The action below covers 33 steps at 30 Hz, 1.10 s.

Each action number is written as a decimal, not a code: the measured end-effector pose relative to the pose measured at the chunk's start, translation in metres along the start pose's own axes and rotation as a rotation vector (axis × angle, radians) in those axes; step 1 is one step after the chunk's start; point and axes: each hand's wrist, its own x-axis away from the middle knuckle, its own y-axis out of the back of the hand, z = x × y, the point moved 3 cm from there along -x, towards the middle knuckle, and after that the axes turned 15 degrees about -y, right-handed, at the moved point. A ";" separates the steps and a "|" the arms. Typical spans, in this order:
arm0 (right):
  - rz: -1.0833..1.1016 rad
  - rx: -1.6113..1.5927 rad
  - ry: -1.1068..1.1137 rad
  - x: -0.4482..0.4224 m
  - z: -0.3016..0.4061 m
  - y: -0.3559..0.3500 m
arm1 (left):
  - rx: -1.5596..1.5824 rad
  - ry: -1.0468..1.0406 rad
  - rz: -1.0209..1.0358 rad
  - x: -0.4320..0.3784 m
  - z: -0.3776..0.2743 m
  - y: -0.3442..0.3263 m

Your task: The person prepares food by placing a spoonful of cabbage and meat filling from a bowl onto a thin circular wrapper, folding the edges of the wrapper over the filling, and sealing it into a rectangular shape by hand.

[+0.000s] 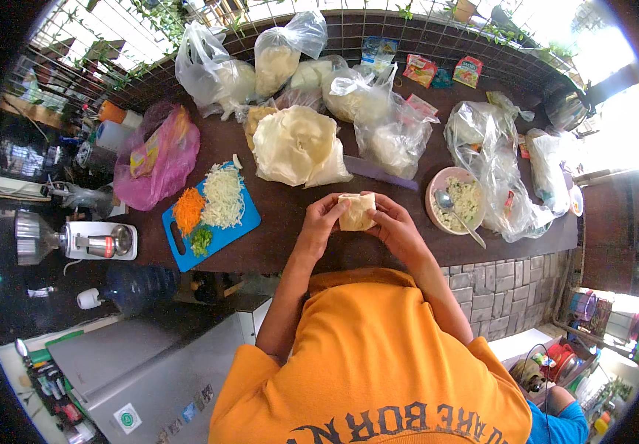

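Between my left hand [325, 215] and my right hand [391, 217] is a small folded sheet of thin pale dough wrapper [357, 212], gripped at its two sides above the near part of the table. What lies inside it is hidden. A stack of large thin wrappers [297, 145] rests just beyond my hands. To the right, a pink bowl [431, 206] holds a pale mixture with green bits [462, 201] and a metal spoon [460, 216]. At left, a blue cutting board [234, 233] carries shredded carrot [189, 211], shredded white vegetable [223, 197] and chopped greens [201, 241].
Filled clear plastic bags [400, 147] and seasoning packets [468, 72] line the back of the brown table [308, 250]. A purple strip [383, 173] lies behind my hands. A pink plastic bag [158, 161] is at left, knotted and filled bags [491, 161] at right.
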 end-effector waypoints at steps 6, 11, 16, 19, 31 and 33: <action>0.001 -0.062 0.000 0.009 -0.002 0.001 | 0.030 -0.006 0.002 0.001 0.005 -0.008; -0.069 -0.030 -0.006 0.018 0.008 0.002 | 0.114 -0.080 0.002 0.002 -0.002 -0.017; -0.013 -0.092 0.025 0.017 0.020 -0.002 | -0.016 -0.199 -0.087 0.000 -0.011 -0.023; -0.028 -0.035 0.024 0.017 0.026 -0.001 | -0.115 -0.282 -0.109 0.001 -0.023 -0.033; 0.021 0.078 0.007 0.077 0.079 0.006 | -0.071 -0.320 -0.139 0.026 -0.054 -0.109; 0.048 0.003 0.011 0.088 0.093 0.011 | 0.003 -0.335 -0.128 0.020 -0.051 -0.124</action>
